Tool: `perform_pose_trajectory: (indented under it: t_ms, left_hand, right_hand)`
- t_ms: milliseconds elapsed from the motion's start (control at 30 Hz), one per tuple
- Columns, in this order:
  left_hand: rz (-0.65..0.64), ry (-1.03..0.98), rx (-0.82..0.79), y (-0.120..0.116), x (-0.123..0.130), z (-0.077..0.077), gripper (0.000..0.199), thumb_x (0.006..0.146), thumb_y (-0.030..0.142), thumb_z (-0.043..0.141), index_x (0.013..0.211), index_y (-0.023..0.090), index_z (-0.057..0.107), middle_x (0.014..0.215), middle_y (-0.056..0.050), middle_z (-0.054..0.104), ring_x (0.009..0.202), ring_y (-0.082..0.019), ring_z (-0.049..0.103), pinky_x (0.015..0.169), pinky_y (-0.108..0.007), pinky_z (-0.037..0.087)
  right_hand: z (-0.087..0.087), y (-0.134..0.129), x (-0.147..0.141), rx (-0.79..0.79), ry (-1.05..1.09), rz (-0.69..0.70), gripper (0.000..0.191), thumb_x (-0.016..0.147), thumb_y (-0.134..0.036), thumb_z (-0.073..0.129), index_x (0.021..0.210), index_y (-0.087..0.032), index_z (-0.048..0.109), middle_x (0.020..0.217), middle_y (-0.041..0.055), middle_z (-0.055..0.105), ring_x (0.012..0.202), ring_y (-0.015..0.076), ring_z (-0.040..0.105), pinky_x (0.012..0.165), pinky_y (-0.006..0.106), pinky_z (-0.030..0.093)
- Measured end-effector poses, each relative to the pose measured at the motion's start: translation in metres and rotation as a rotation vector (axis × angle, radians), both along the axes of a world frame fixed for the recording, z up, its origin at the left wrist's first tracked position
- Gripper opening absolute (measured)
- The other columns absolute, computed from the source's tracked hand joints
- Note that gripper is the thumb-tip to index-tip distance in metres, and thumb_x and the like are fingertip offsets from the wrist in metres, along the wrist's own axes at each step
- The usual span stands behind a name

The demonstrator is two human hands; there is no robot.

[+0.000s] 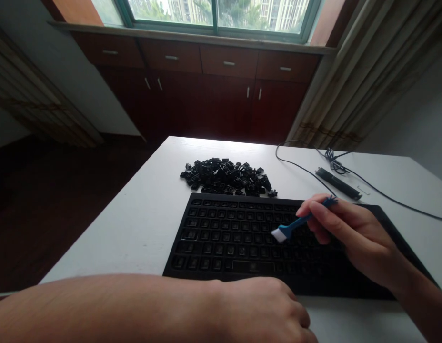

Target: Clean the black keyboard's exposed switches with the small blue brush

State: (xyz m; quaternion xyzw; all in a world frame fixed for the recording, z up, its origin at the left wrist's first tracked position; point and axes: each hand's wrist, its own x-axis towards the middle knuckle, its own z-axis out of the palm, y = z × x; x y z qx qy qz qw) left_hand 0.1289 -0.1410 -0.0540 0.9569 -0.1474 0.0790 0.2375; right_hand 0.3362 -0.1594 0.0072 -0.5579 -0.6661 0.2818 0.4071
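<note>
My right hand (349, 236) is shut on a small blue brush (296, 225) with white bristles, which sit just above the middle of a black keyboard (221, 243). Most of the keycaps are off this keyboard, leaving rows of bare switches. My left hand (260, 307) lies at the keyboard's near edge, seen from the back, with its fingers curled down and partly hidden. Beyond the keyboard is a heap of several loose black keycaps (224, 177), almost touching its far edge.
The white table (110, 243) ends in an edge at the left, above a dark floor. At the back right lie a black cable (299, 164) and a black stick-shaped object (338, 183). Dark wooden cabinets (206, 95) stand under a window beyond the table.
</note>
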Motion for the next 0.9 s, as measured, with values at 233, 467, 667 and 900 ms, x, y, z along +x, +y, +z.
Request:
perform_pose_trajectory:
  t_ms: [233,467,667,900]
  left_hand:
    - [-0.027,-0.01,-0.034,0.001,0.0,-0.001,0.015,0.096,0.026,0.058,0.082,0.019,0.06,0.068,0.001,0.06,0.06,-0.015,0.054,0.063,-0.028,0.049]
    - [-0.034,-0.005,-0.042,0.001,-0.001,-0.002,0.018,0.095,0.023,0.057,0.078,0.02,0.058,0.069,0.0,0.062,0.061,-0.015,0.055,0.062,-0.028,0.049]
    - [-0.035,-0.017,-0.091,0.001,0.0,-0.005,0.016,0.092,0.028,0.058,0.078,0.021,0.056,0.065,0.001,0.058,0.059,-0.015,0.053,0.06,-0.029,0.048]
    - [-0.038,-0.039,-0.076,0.0,-0.001,-0.003,0.016,0.094,0.025,0.054,0.079,0.02,0.058,0.067,0.001,0.06,0.061,-0.015,0.054,0.061,-0.028,0.048]
  right_hand:
    - [-0.007,-0.001,-0.001,0.432,-0.395,-0.099,0.018,0.099,-0.016,0.055,0.11,-0.024,0.067,0.098,0.0027,0.069,0.078,0.0124,0.065,0.068,0.027,0.051]
    - [-0.006,-0.007,-0.012,0.175,-0.177,0.04,0.018,0.103,-0.021,0.05,0.099,-0.027,0.067,0.071,-0.0032,0.058,0.058,0.0095,0.055,0.051,0.024,0.045]
    - [-0.009,-0.002,-0.003,0.51,-0.48,-0.125,0.02,0.096,-0.015,0.058,0.112,-0.025,0.067,0.1,0.0037,0.071,0.079,0.0148,0.067,0.069,0.03,0.053]
    - [-0.006,-0.004,-0.004,0.134,0.012,-0.172,0.021,0.103,-0.033,0.053,0.094,-0.026,0.071,0.066,-0.0028,0.057,0.057,0.0103,0.054,0.051,0.023,0.045]
